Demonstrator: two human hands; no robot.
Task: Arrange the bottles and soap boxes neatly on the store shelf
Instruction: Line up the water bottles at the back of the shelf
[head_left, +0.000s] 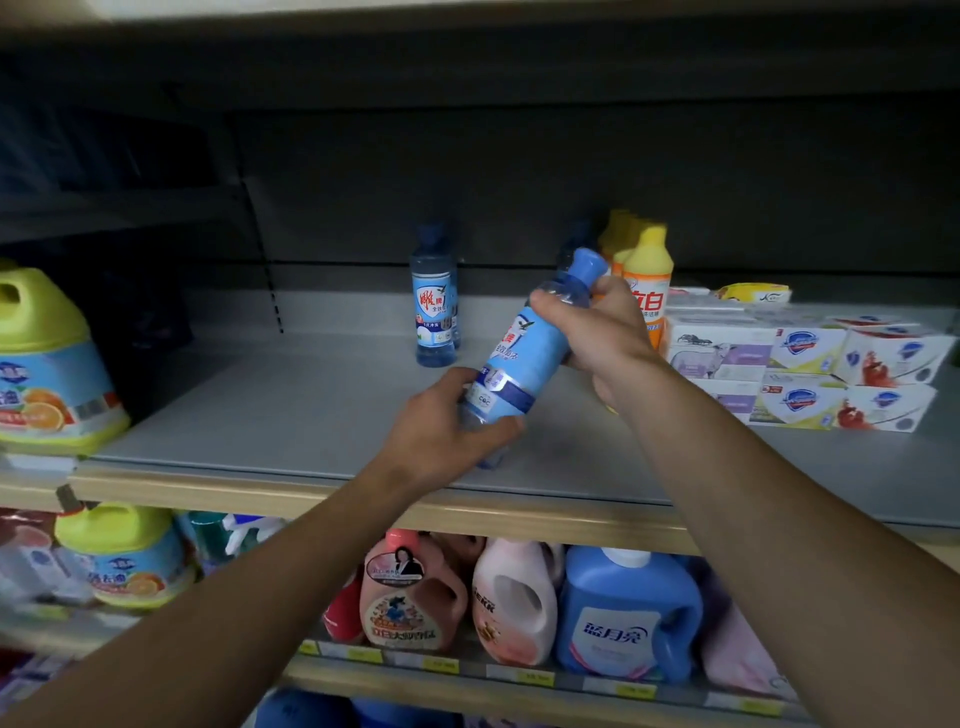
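A blue bottle with a light-blue label is tilted above the grey shelf, cap up and to the right. My left hand grips its base. My right hand grips its neck just below the blue cap. A second blue bottle stands upright further back on the shelf. Behind my right hand stand orange bottles with yellow caps. Stacked soap boxes, white with purple, blue and red print, fill the shelf's right side.
A large green-lidded jug stands at the shelf's left end. The lower shelf holds pink detergent jugs, a blue jug and another green-lidded tub. The wooden shelf edge runs below my hands.
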